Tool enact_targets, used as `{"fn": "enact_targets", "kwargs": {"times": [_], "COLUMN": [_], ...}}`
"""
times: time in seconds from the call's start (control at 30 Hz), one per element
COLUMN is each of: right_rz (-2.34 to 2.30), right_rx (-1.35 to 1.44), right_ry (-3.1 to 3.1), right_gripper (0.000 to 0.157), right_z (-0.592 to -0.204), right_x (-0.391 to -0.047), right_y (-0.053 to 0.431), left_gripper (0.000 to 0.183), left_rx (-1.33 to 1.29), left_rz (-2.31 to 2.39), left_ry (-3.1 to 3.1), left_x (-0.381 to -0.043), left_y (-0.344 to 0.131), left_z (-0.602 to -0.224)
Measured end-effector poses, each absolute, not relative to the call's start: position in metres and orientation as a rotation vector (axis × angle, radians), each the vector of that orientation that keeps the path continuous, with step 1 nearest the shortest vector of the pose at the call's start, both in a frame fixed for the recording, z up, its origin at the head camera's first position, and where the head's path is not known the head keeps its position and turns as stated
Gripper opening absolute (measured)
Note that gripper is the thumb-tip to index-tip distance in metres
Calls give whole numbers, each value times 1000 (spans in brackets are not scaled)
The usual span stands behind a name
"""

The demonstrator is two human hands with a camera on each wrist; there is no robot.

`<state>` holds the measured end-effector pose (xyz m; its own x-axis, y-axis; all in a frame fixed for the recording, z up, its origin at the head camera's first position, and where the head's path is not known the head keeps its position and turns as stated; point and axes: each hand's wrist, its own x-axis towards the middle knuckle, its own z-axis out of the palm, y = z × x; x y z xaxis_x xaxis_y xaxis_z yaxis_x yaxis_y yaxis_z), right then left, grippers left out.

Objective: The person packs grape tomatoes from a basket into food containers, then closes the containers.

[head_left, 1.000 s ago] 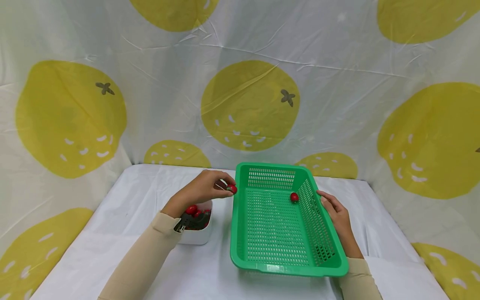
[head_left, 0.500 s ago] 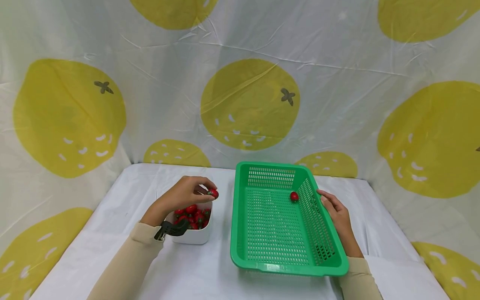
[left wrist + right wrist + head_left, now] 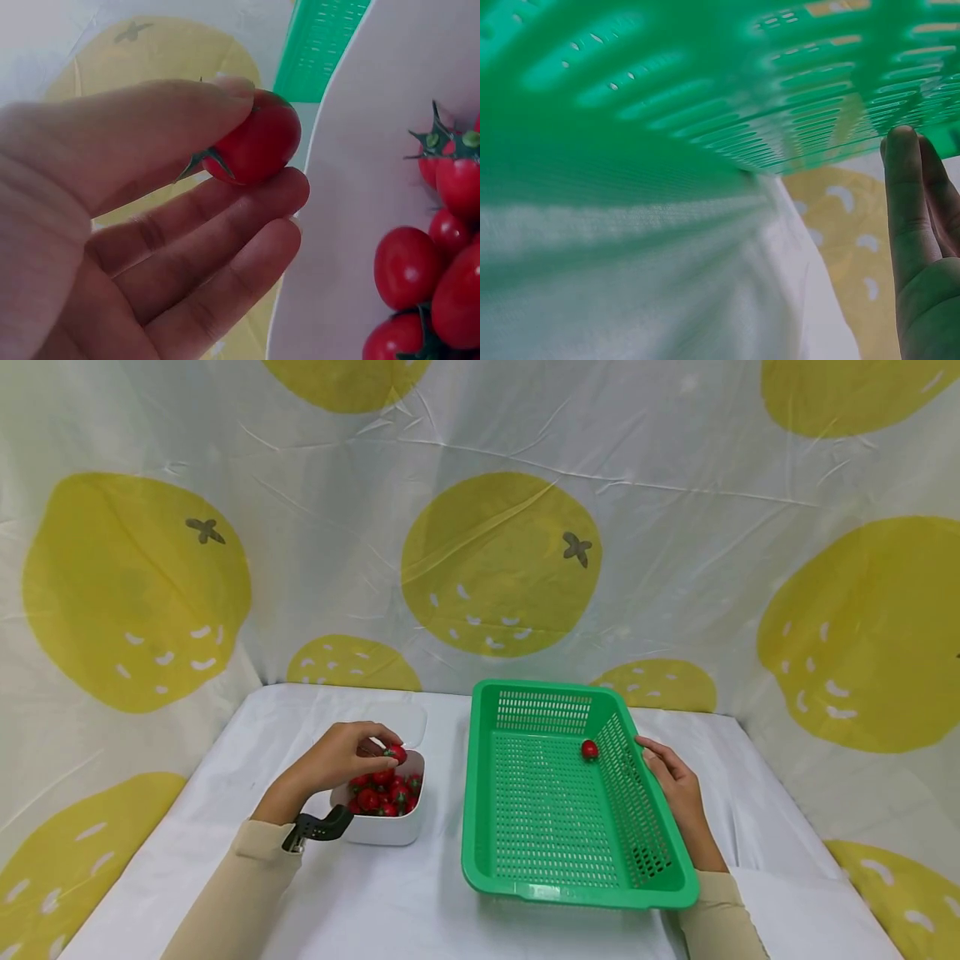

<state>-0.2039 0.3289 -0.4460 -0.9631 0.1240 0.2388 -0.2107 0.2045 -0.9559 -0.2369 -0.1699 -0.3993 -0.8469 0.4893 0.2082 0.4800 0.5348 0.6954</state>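
My left hand (image 3: 333, 763) pinches a red cherry tomato (image 3: 395, 754) with a green stem between thumb and fingertips, above a white square container (image 3: 382, 832). The left wrist view shows the pinched tomato (image 3: 262, 146) beside the container's wall (image 3: 337, 187). Several more cherry tomatoes (image 3: 378, 799) fill the container. On the right, my right hand (image 3: 678, 793) holds the right rim of a green perforated basket (image 3: 470, 810), its fingers (image 3: 906, 180) against the outside in the right wrist view. A single tomato (image 3: 589, 749) lies inside the basket, near its right wall.
A translucent lid (image 3: 405, 718) is behind the white container. Both containers stand on a white-covered table (image 3: 442, 910), with a strip of cloth between them. A curtain printed with yellow fruit (image 3: 502, 564) closes off the back and sides.
My left hand has drawn back leftward from the basket's left rim to above the white container, still pinching the tomato. My right hand and the basket have stayed in place.
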Motion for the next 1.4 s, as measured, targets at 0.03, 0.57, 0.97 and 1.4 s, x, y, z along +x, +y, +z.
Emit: {"fn": "enact_targets", "kwargs": {"times": [0.03,0.57,0.97,1.4], "right_rz": [1828,1842,1837,1773], "right_rx": [82,84,69,81], "right_ry": [-2219,-2184,-2205,-2216], "right_gripper": [42,41,43,41], "right_z": [-446,-447,-446,-449], "right_x": [-204,-205,-203,-207], "right_y": [329,328,328,330], "left_gripper": [23,25,26,21], "left_rx": [858,826,840,901], "left_rz": [1236,1250,1288,1315], "left_ry": [2742,2723,2723,2730], "left_x": [-237,-239,-239,-243], "left_y": [-171,-177,-175,-167], "left_z": [-401,-411,-412,-405]}}
